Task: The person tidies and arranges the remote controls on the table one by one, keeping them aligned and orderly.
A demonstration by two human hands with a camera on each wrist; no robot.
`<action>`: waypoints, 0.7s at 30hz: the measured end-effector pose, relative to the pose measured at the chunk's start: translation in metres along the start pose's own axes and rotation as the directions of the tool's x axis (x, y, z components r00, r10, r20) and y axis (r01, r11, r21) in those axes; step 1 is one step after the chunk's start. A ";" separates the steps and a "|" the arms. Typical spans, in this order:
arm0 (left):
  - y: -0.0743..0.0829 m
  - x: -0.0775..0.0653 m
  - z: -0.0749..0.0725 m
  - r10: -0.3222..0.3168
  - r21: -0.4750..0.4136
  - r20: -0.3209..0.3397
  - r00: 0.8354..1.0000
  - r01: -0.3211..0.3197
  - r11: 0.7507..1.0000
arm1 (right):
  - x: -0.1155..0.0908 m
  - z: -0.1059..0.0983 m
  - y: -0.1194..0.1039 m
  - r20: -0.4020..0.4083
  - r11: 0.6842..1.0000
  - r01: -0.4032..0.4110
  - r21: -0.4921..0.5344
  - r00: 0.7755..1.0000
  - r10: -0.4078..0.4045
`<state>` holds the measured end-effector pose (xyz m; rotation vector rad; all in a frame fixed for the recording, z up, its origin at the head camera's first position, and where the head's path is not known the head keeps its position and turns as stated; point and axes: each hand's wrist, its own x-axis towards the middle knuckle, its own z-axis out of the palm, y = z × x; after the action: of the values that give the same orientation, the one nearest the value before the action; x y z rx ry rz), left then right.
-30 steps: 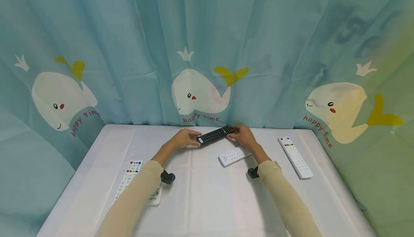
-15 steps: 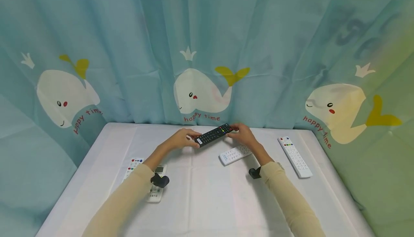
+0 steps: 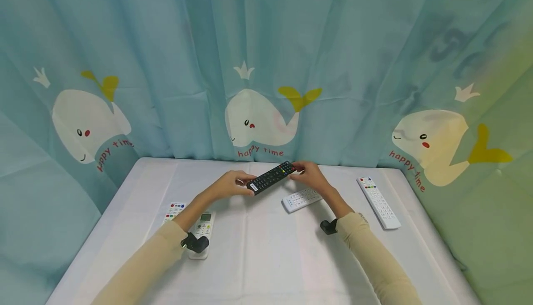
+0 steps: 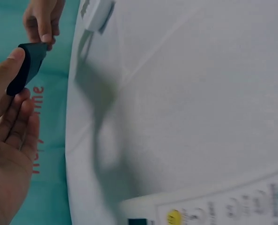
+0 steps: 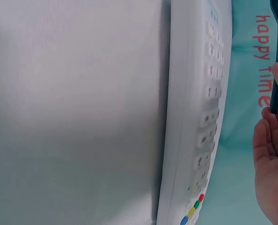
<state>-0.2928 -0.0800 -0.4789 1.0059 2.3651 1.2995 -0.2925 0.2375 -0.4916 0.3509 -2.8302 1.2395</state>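
Note:
A black remote control [image 3: 270, 178] is held at a slant over the far middle of the table, its buttons facing up. My left hand [image 3: 231, 184] pinches its lower left end between thumb and fingers. At its upper right end, my right hand [image 3: 311, 175] grips it the same way. In the left wrist view the remote [image 4: 28, 68] spans between both hands, raised off the cloth. The right wrist view shows it edge-on, with the thumb and fingertips of my right hand [image 5: 274, 154] at its end.
Below my right hand lies a white remote [image 3: 301, 200]. Another long white remote [image 3: 379, 203] lies at the right. Under my left forearm are a white remote with coloured buttons [image 3: 174, 210] and an air-conditioner remote [image 3: 204, 226]. A whale-print curtain [image 3: 262, 64] hangs behind the white table [image 3: 266, 263].
The black remote has shifted slightly left and toward me, with both hands still holding it. My left forearm has moved left, uncovering more of the air-conditioner remote.

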 end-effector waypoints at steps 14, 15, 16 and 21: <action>0.008 -0.035 0.007 -0.026 -0.007 -0.078 0.997 0.025 1.000 | -0.009 0.009 -0.021 0.015 0.998 0.022 0.057 1.000 -0.023; 0.009 -0.038 0.007 -0.022 -0.006 -0.081 0.996 0.022 1.000 | -0.010 0.010 -0.022 0.016 0.998 0.023 0.056 1.000 -0.024; 0.010 -0.040 0.008 -0.015 -0.003 -0.084 0.996 0.015 1.000 | -0.010 0.010 -0.022 0.018 0.998 0.024 0.054 1.000 -0.025; 0.017 -0.051 0.011 -0.010 0.008 -0.103 0.995 0.011 1.000 | -0.013 0.014 -0.027 0.036 0.998 0.034 0.056 0.999 -0.036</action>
<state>-0.2429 -0.1019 -0.4762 0.9497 2.4501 1.3691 -0.2731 0.2120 -0.4826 0.4282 -2.8112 1.3200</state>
